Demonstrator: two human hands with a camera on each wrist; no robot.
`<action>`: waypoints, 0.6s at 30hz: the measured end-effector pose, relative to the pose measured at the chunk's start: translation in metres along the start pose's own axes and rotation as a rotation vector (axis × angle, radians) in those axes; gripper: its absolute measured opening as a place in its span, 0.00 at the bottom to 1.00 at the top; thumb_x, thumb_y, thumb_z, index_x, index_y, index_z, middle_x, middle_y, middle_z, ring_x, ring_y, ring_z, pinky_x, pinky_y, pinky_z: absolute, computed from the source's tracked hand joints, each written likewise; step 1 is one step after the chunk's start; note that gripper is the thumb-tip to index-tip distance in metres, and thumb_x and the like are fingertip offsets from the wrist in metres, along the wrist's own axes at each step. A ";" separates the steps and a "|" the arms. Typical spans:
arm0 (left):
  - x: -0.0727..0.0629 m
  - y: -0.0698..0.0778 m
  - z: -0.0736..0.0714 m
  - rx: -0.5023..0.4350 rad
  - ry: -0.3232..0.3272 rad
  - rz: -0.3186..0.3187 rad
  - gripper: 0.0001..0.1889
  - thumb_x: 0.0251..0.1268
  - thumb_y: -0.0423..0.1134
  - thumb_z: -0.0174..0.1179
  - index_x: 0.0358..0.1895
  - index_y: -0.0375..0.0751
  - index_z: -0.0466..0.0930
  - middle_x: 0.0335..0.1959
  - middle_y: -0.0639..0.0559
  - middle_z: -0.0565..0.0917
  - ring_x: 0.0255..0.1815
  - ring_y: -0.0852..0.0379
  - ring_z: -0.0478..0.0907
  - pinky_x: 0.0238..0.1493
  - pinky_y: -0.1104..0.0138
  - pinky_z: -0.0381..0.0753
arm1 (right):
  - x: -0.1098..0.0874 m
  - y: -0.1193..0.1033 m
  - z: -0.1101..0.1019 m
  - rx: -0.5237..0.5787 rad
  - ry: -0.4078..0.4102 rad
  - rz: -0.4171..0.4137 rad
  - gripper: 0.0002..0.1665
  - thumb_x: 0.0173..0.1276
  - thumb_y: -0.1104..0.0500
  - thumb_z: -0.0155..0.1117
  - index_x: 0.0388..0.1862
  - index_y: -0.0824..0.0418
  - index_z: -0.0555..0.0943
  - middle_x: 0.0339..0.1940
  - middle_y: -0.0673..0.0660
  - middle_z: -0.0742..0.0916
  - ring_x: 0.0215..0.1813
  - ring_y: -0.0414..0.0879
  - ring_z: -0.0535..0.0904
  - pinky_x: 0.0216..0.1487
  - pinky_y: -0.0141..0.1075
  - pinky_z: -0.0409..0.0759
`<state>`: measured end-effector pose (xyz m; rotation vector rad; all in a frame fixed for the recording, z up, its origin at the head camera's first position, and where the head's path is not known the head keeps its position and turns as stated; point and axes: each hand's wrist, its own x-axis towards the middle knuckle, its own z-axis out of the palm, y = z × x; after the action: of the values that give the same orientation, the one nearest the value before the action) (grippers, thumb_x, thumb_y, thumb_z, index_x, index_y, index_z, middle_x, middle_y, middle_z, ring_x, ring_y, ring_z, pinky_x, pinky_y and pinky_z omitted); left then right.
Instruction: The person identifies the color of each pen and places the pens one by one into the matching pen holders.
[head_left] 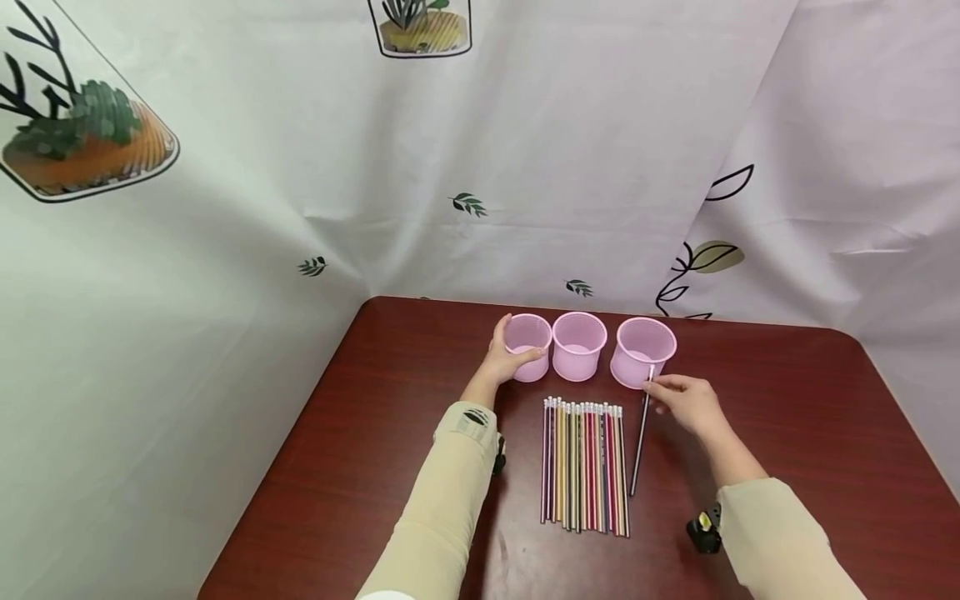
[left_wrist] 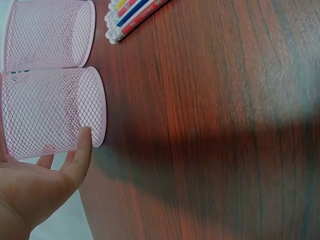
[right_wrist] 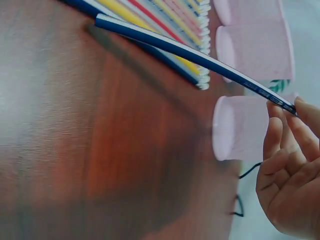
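Three pink mesh pen cups stand in a row at the back of the table. My left hand (head_left: 504,358) holds the left pen cup (head_left: 529,367), its thumb over the near side and its fingers round the far left. Beside it stands the middle pen cup (head_left: 576,365). My right hand (head_left: 686,402) pinches a dark blue and white striped pencil (right_wrist: 185,52) near its white-tipped end, in front of the right pen cup (head_left: 628,370). The pencil slants down toward me, above its shadow on the tabletop. Several striped pencils (head_left: 585,467) lie side by side, white ends toward the cups.
The dark red wooden table (head_left: 360,467) has rounded back corners. A white cloth (head_left: 570,150) with plant prints hangs behind it and along the left side. A small black device (head_left: 703,532) sits at my right sleeve.
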<state>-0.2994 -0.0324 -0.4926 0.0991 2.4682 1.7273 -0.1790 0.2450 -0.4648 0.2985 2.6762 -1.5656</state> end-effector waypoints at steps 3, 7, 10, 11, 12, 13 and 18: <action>-0.001 0.000 0.001 -0.009 -0.002 -0.002 0.50 0.45 0.40 0.72 0.71 0.49 0.48 0.68 0.41 0.57 0.66 0.43 0.58 0.63 0.54 0.59 | 0.001 -0.009 -0.004 -0.009 0.036 -0.045 0.22 0.64 0.56 0.62 0.47 0.75 0.78 0.24 0.56 0.85 0.25 0.44 0.80 0.27 0.33 0.76; -0.002 0.002 0.002 -0.005 0.003 -0.002 0.50 0.45 0.40 0.72 0.71 0.50 0.49 0.67 0.40 0.58 0.65 0.43 0.58 0.63 0.54 0.59 | 0.002 -0.023 -0.012 -0.015 0.085 -0.092 0.23 0.64 0.55 0.63 0.47 0.74 0.78 0.23 0.55 0.85 0.23 0.40 0.80 0.26 0.31 0.74; -0.002 0.002 0.002 0.002 0.011 -0.013 0.50 0.45 0.40 0.73 0.71 0.51 0.49 0.67 0.41 0.58 0.65 0.43 0.59 0.63 0.54 0.59 | 0.002 -0.033 -0.018 0.010 0.114 -0.116 0.24 0.64 0.54 0.63 0.48 0.75 0.77 0.22 0.52 0.85 0.22 0.34 0.78 0.26 0.30 0.74; -0.002 0.002 0.003 0.003 0.011 -0.013 0.50 0.45 0.40 0.73 0.71 0.51 0.49 0.68 0.42 0.57 0.65 0.43 0.58 0.63 0.54 0.59 | 0.002 -0.035 -0.020 0.025 0.122 -0.123 0.25 0.64 0.53 0.63 0.49 0.75 0.77 0.22 0.50 0.85 0.22 0.33 0.78 0.26 0.29 0.75; -0.002 0.003 0.003 0.004 0.012 -0.013 0.50 0.45 0.40 0.73 0.71 0.51 0.49 0.68 0.42 0.57 0.65 0.43 0.58 0.63 0.54 0.59 | 0.003 -0.038 -0.022 0.044 0.130 -0.130 0.25 0.64 0.53 0.63 0.49 0.74 0.77 0.21 0.47 0.84 0.22 0.31 0.77 0.25 0.29 0.75; -0.002 0.003 0.003 0.006 0.013 -0.014 0.50 0.45 0.41 0.73 0.71 0.51 0.49 0.68 0.43 0.57 0.66 0.43 0.58 0.63 0.54 0.59 | 0.003 -0.041 -0.025 0.059 0.137 -0.135 0.26 0.64 0.53 0.62 0.50 0.74 0.76 0.20 0.46 0.84 0.22 0.31 0.77 0.25 0.29 0.75; -0.003 0.004 0.005 0.009 0.020 -0.024 0.51 0.45 0.41 0.73 0.71 0.51 0.49 0.68 0.44 0.57 0.66 0.43 0.58 0.62 0.54 0.60 | 0.007 -0.054 -0.034 0.157 0.168 -0.152 0.15 0.64 0.52 0.63 0.45 0.59 0.82 0.16 0.38 0.82 0.21 0.30 0.79 0.22 0.27 0.76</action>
<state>-0.2957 -0.0269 -0.4908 0.0532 2.4809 1.7162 -0.1930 0.2495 -0.4021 0.2460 2.7625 -1.8804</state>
